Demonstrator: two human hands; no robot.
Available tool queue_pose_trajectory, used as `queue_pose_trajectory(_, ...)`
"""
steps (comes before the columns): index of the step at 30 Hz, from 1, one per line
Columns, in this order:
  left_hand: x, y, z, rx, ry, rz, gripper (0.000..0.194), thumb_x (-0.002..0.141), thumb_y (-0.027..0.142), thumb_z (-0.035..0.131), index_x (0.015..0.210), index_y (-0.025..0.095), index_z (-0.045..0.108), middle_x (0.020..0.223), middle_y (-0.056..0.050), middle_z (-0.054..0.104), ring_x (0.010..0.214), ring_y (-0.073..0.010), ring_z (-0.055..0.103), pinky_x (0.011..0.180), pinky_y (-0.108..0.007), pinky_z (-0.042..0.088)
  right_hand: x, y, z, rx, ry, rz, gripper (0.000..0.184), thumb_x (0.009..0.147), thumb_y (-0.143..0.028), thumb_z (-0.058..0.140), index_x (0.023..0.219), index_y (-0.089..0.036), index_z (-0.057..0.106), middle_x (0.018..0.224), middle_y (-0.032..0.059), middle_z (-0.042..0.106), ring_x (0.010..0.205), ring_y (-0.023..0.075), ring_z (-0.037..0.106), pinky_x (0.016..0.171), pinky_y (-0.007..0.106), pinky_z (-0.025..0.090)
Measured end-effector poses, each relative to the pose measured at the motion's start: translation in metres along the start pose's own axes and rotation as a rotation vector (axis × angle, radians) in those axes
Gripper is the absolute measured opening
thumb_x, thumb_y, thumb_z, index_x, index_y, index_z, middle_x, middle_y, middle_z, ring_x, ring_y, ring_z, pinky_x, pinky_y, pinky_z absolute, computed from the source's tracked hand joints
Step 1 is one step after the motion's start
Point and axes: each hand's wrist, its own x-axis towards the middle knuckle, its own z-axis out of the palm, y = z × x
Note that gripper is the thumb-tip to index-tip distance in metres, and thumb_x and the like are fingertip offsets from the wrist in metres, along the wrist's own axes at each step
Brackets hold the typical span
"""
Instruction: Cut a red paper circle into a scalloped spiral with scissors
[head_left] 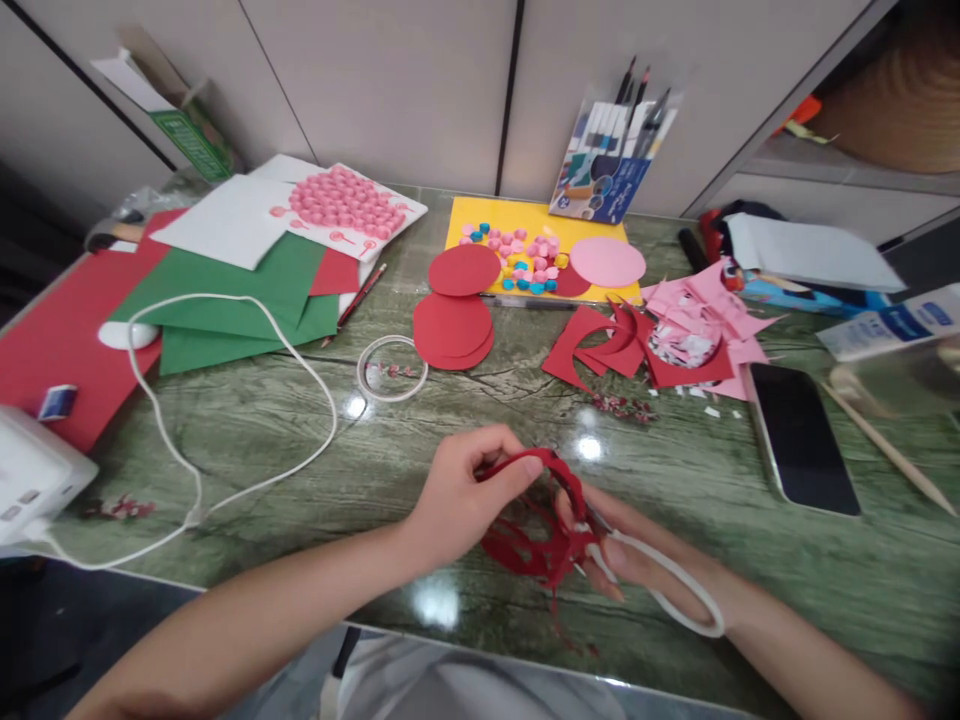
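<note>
My left hand (465, 495) pinches the edge of a piece of red paper (559, 468) between thumb and fingers, above the near part of the table. My right hand (626, 560) is closed on scissors (679, 580) with white handles, one loop lying along the wrist. The scissors' blades meet the red paper near my right fingers; how far they are open is hidden. Below the hands the red paper or its reflection shows on the glossy top. Beyond them lie red paper circles (453, 332), a pink paper circle (607, 261) and red paper offcuts (596, 345).
The marbled table (300, 500) carries a white cable (330, 400) and charger (37, 480) at left, green paper sheets (217, 290), and a tape roll (392, 368). A phone (804, 438), a wooden stick (889, 448) and pink scraps (705, 310) lie right. A pen pack (607, 165) leans behind.
</note>
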Motion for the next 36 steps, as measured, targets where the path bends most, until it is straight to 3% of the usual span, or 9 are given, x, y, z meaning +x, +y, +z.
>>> queue_pose_trajectory(21,0.001,0.006,-0.002,-0.014,-0.003,0.003,0.036,0.082,0.041,0.067,0.061,0.016,0.051,0.052,0.006,0.041,0.051,-0.0077,0.035,0.049,-0.022,0.025,-0.004,-0.012,0.015,-0.054,0.105,-0.077,0.047,0.090,-0.068,0.048,0.087,-0.022,0.042,0.067,-0.0067,0.036,0.052,0.0101,0.032,0.046,0.021,0.029)
queue_pose_trajectory(36,0.004,0.008,-0.008,-0.041,0.003,0.009,0.034,0.080,0.043,0.069,0.064,0.015,0.059,0.051,0.005,0.045,0.050,-0.0081,0.037,0.048,-0.022,0.026,-0.009,-0.010,0.008,-0.139,0.160,-0.118,0.044,0.092,-0.064,0.048,0.083,-0.022,0.043,0.067,-0.0058,0.037,0.050,0.0097,0.033,0.043,0.021,0.029)
